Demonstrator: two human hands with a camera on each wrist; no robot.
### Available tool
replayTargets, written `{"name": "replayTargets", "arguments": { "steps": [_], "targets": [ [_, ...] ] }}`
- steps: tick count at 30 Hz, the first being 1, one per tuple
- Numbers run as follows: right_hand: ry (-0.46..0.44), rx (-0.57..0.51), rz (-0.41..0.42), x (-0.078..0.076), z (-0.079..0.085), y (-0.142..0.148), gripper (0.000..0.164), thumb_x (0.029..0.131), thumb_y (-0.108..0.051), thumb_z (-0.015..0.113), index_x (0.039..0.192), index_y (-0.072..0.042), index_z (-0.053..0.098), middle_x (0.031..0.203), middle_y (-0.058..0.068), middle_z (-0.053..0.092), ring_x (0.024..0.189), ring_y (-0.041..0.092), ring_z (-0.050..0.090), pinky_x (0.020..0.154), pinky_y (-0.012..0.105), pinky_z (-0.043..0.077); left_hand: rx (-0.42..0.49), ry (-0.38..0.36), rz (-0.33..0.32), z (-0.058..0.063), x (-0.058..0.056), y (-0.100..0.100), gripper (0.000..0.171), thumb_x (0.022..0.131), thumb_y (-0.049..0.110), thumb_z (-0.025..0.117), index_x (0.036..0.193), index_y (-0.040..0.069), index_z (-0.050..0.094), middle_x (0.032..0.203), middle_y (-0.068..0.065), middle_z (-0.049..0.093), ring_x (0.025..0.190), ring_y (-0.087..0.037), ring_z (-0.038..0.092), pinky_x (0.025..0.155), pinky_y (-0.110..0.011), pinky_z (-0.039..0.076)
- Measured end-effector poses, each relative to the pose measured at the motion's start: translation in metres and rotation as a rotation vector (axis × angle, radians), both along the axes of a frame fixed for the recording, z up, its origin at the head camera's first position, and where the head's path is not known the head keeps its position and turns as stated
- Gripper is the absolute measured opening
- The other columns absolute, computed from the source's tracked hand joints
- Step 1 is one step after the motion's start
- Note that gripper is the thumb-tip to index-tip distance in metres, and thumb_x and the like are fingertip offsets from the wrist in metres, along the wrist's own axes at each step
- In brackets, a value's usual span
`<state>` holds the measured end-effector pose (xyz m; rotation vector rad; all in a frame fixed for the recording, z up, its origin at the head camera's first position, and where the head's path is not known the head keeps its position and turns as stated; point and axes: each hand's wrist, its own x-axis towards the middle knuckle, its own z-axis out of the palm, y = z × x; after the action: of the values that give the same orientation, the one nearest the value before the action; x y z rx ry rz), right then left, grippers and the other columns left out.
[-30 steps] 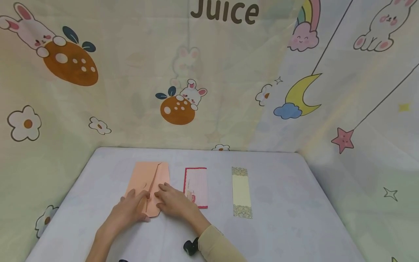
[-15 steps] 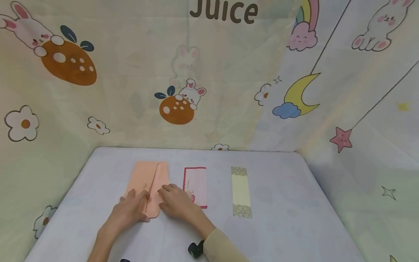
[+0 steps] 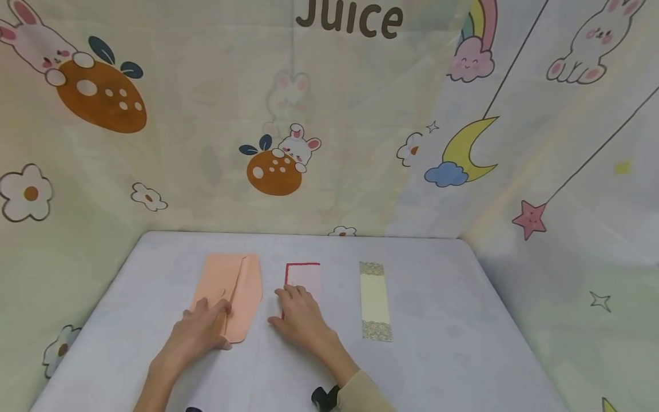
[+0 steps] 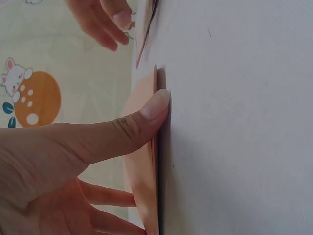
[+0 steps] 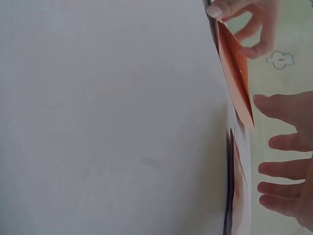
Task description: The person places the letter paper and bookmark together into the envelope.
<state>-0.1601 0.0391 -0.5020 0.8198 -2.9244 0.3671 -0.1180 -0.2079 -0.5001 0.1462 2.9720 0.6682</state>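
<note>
A peach paper envelope (image 3: 215,277) lies at the left of the table, its flap turned toward the right. My left hand (image 3: 198,329) holds it, the thumb at the near edge and the fingers on its upper face. In the left wrist view the thumb (image 4: 155,105) overlaps the edge of the envelope (image 4: 142,171). My right hand (image 3: 304,320) hovers over a pink card with a red border (image 3: 305,276), covering its lower part. The right wrist view shows its fingers (image 5: 281,169) spread and apart from the card (image 5: 239,200).
A cream paper strip with patterned gold ends (image 3: 374,300) lies right of the card. A white cloth covers the table (image 3: 437,355). A printed curtain (image 3: 206,114) rises behind it. A black wrist device (image 3: 324,397) sits by the right sleeve.
My right hand has left the envelope's flap and moved right, over the pink card. The left hand stays on the envelope. The head view has shifted slightly.
</note>
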Motion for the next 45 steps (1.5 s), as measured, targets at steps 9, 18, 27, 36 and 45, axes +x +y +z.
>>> {"name": "replayTargets", "arguments": {
  "steps": [9, 18, 27, 36, 45],
  "targets": [
    [-0.015, -0.036, -0.098, 0.0, -0.005, 0.017, 0.068, 0.087, -0.045, 0.081, 0.139, -0.007, 0.058, 0.138, 0.011, 0.061, 0.127, 0.029, 0.057, 0.106, 0.044, 0.047, -0.008, -0.032, 0.011, 0.003, -0.001, 0.002, 0.067, 0.062, 0.03, 0.096, 0.117, 0.02, 0.059, 0.107, -0.019, 0.052, 0.078, -0.037, 0.05, 0.061, -0.044, 0.044],
    [-0.045, -0.099, -0.25, 0.0, -0.008, 0.027, 0.086, 0.084, -0.052, 0.081, 0.147, -0.004, 0.048, 0.142, 0.014, 0.057, 0.129, 0.031, 0.054, 0.108, 0.046, 0.047, 0.006, -0.026, -0.002, 0.003, -0.001, 0.001, 0.067, 0.062, 0.03, 0.096, 0.117, 0.02, 0.059, 0.103, -0.016, 0.05, 0.077, -0.036, 0.048, 0.06, -0.044, 0.043],
    [-0.071, -0.122, -0.36, -0.003, -0.012, 0.03, 0.086, 0.081, -0.053, 0.083, 0.143, -0.002, 0.052, 0.129, 0.018, 0.059, 0.115, 0.031, 0.054, 0.094, 0.045, 0.052, 0.008, -0.025, -0.003, 0.002, -0.001, 0.0, 0.066, 0.063, 0.029, 0.096, 0.116, 0.02, 0.058, 0.104, -0.016, 0.05, 0.076, -0.035, 0.047, 0.06, -0.043, 0.043],
    [-0.062, -0.11, -0.458, -0.008, -0.016, 0.027, 0.095, 0.077, -0.058, 0.085, 0.136, 0.009, 0.053, 0.117, 0.023, 0.057, 0.096, 0.029, 0.054, 0.067, 0.035, 0.05, 0.013, -0.032, 0.0, 0.002, -0.001, 0.004, 0.066, 0.063, 0.029, 0.096, 0.116, 0.019, 0.059, 0.103, -0.016, 0.049, 0.076, -0.034, 0.047, 0.059, -0.04, 0.042],
    [-0.124, -0.106, -0.493, -0.013, -0.013, 0.022, 0.103, 0.072, -0.055, 0.089, 0.139, 0.014, 0.05, 0.131, 0.029, 0.053, 0.1, 0.037, 0.061, 0.077, 0.043, 0.058, 0.015, -0.024, 0.001, 0.001, 0.001, 0.003, 0.065, 0.063, 0.029, 0.096, 0.116, 0.019, 0.059, 0.101, -0.015, 0.048, 0.075, -0.032, 0.045, 0.058, -0.038, 0.041]
  ]
}}
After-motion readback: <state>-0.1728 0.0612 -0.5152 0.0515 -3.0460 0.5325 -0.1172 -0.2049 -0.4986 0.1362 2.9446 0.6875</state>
